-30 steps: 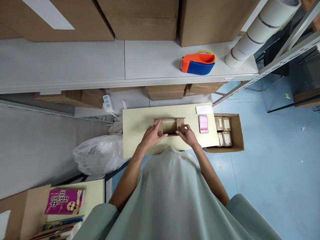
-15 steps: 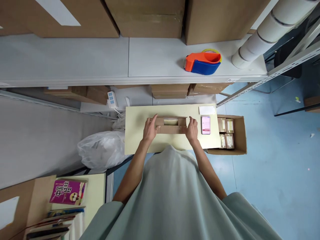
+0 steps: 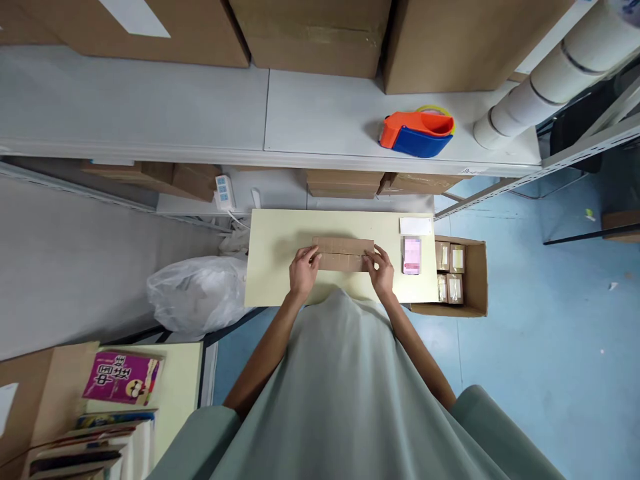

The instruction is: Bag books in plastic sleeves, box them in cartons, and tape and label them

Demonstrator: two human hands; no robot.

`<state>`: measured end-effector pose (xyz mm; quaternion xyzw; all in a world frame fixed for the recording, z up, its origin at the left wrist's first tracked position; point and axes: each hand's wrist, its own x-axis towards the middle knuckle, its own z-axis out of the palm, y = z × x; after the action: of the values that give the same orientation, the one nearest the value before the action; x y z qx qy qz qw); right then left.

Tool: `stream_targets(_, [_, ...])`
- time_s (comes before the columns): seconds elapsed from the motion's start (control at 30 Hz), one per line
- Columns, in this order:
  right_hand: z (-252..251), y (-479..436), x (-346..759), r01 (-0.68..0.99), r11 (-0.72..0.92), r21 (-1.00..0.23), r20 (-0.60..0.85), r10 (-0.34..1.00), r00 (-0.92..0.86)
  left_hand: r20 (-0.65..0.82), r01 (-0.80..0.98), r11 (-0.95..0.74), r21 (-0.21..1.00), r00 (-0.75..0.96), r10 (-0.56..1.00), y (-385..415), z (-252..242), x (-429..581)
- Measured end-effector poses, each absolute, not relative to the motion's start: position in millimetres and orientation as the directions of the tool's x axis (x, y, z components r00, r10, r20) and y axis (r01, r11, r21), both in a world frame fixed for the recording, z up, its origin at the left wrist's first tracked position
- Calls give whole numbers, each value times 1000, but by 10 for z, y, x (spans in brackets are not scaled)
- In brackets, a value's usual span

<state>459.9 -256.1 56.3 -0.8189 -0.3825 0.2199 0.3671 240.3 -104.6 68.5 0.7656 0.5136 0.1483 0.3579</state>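
Note:
A small brown cardboard box [image 3: 344, 255] lies on the pale yellow table [image 3: 270, 287], its two long flaps folded down so that they meet along a seam. My left hand [image 3: 304, 272] grips its left end, fingers bent over the flaps. At the right end, my right hand [image 3: 379, 269] pinches the box the same way with thumb and fingers. Right of that hand lies a phone [image 3: 412, 256] with a pink lit screen, below a white card or slip [image 3: 415, 226].
An open carton [image 3: 476, 283] with several small boxes stands beyond the table's right edge. A tape dispenser [image 3: 417, 137] sits on the shelf ahead. To the left are a plastic bag [image 3: 200, 293], a power strip [image 3: 225, 193] and a purple book [image 3: 123, 378].
The open top of the cardboard box is now covered by its long flaps. Both hands have come down from its upper corners onto the folded flaps at the ends.

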Motion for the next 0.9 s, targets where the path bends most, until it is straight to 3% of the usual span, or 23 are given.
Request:
stream_targets(0.2, [470, -2503, 4594, 390, -453, -802, -96, 742, 664, -154, 768, -142, 624, 299, 942, -1124, 727, 2589])
stream_targets(0.37, [448, -2512, 4589, 438, -451, -778, -88, 768, 635, -159, 791, -141, 596, 288, 944, -1120, 705, 2635])
stream_targets(0.63, [410, -2089, 4276, 492, -687, -535, -165, 656, 736, -139, 811, -189, 554, 314, 939, -1185, 686, 2759])
stream_targets(0.77, [389, -2157, 4348, 466, -602, -649, -132, 692, 710, -125, 823, -128, 553, 234, 964, -1159, 629, 2802])
stream_targets(0.9, [370, -2354, 4478, 357, -458, -814, -99, 716, 691, -121, 768, -86, 634, 209, 970, -1072, 556, 2693])
